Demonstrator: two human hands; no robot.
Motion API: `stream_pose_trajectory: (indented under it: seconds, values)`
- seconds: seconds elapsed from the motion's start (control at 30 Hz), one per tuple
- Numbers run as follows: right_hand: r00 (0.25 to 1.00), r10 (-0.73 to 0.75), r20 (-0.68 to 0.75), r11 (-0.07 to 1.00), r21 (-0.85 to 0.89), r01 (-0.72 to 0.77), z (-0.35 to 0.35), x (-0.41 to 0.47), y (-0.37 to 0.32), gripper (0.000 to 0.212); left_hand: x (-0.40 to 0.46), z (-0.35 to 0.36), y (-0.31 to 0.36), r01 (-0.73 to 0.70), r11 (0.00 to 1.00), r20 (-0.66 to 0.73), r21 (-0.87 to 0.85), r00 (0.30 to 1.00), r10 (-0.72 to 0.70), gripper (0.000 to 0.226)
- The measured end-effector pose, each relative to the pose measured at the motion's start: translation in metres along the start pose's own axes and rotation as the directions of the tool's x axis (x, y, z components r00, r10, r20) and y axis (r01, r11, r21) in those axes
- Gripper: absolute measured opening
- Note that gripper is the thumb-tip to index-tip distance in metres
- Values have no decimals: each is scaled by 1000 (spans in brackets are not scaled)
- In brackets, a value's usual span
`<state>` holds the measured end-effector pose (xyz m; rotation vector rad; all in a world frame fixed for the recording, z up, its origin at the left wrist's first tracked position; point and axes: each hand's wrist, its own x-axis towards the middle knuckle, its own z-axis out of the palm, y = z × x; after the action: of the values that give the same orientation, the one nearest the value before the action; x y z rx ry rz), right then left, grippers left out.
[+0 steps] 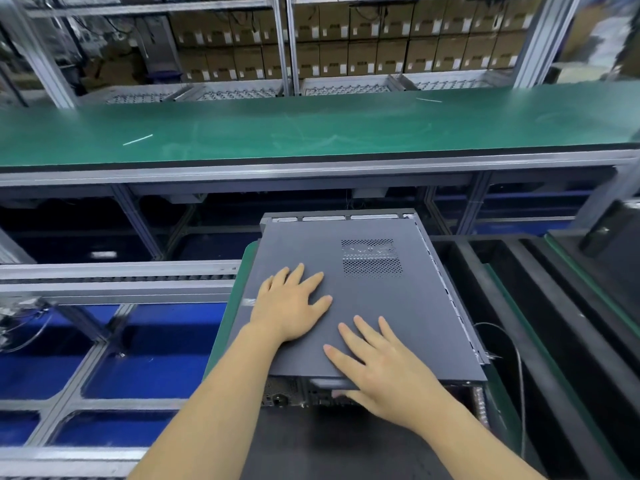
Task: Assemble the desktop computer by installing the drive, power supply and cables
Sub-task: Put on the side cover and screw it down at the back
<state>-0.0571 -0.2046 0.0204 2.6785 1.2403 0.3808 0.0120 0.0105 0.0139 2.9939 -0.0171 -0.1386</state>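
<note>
A dark grey desktop computer case [408, 306] lies flat on a green-edged pallet [239, 289], its side panel on top with a perforated vent [371, 257] near the far end. My left hand [289, 304] lies flat on the panel's left part, fingers spread. My right hand [375, 368] presses flat on the panel's near edge, its thumb down over the rear face, where ports [280, 393] show. The inside of the case is hidden under the panel.
A long green workbench [311, 129] runs across behind the case, with stacked cardboard boxes [346, 46] on racks beyond. A roller conveyor [114, 282] with blue bins below lies to the left. Black foam trays [554, 323] and a thin cable [516, 358] sit to the right.
</note>
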Motion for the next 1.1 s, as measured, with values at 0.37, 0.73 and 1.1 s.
stream_pose_trajectory:
  seconds: [0.37, 0.73, 1.1]
  values:
    - [999, 14, -44, 997, 71, -10, 12, -4, 9, 70, 7, 7, 5, -27, 1000, -2, -12, 1000, 27, 64]
    - [995, 27, -91, 998, 62, -21, 28, -6, 8, 68, 13, 14, 5, -49, 998, -24, -37, 999, 48, 64]
    - [811, 563, 158, 721, 387, -575, 33, 36, 120, 76, 12, 16, 9, -12, 998, -54, -57, 999, 9, 60]
